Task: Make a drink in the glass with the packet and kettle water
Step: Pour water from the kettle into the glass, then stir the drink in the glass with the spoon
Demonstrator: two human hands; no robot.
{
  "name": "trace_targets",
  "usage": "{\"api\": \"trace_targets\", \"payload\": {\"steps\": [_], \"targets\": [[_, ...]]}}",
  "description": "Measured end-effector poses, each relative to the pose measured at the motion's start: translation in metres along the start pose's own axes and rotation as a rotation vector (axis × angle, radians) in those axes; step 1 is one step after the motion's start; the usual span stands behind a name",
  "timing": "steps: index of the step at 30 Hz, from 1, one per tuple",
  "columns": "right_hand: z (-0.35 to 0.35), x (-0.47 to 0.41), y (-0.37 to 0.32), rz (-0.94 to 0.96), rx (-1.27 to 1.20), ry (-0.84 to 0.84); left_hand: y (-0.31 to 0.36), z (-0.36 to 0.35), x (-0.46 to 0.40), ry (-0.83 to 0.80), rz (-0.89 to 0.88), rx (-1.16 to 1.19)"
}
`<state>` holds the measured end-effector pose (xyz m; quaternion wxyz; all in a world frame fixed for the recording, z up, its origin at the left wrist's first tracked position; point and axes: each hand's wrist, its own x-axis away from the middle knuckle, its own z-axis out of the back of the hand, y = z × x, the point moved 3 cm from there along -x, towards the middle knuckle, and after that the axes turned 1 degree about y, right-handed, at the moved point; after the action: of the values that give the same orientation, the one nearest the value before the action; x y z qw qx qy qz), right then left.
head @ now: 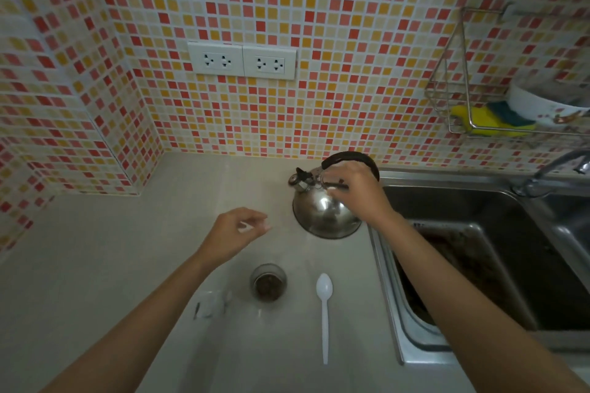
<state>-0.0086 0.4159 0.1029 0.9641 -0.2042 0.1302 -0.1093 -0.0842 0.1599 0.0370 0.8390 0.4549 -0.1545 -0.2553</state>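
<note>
A steel kettle (322, 217) with a black arched handle stands on the counter beside the sink. My right hand (356, 190) is closed on the top of the kettle, just under the handle arc; the fingers hide what exactly they pinch. My left hand (236, 233) hovers above the counter left of the kettle, fingers loosely apart and holding nothing. In front of it a small glass (268, 282) stands upright with brown powder at its bottom. A clear, torn packet (209, 305) lies flat just left of the glass. A white plastic spoon (324, 313) lies to the glass's right.
A steel sink (479, 252) with a tap (549, 169) fills the right side. Above it, a wire wall rack (463, 99) holds a yellow sponge and a white bowl. Two double sockets (242, 62) sit on the tiled wall. The beige counter (111, 265) extends left to a tiled corner.
</note>
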Motion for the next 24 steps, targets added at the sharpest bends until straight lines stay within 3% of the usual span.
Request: {"api": "trace_targets", "payload": {"steps": [6,9,14,22,24], "targets": [[-0.068,0.096,-0.01,-0.38,-0.137,-0.139,-0.028,-0.022,0.064,-0.225,-0.032,0.045],[-0.103,0.147,-0.015,-0.618,-0.097,-0.184,-0.037,-0.03,0.077,-0.251,-0.06,0.048],[-0.133,0.206,-0.027,-0.796,0.009,-0.289,-0.043,-0.035,0.083,-0.203,-0.063,0.078],[-0.134,0.229,-0.024,-1.008,-0.081,-0.182,-0.044,-0.042,0.081,-0.161,0.011,0.094],[-0.117,0.225,-0.021,-1.032,-0.175,-0.006,-0.045,-0.042,0.08,-0.157,0.029,0.105]]}}
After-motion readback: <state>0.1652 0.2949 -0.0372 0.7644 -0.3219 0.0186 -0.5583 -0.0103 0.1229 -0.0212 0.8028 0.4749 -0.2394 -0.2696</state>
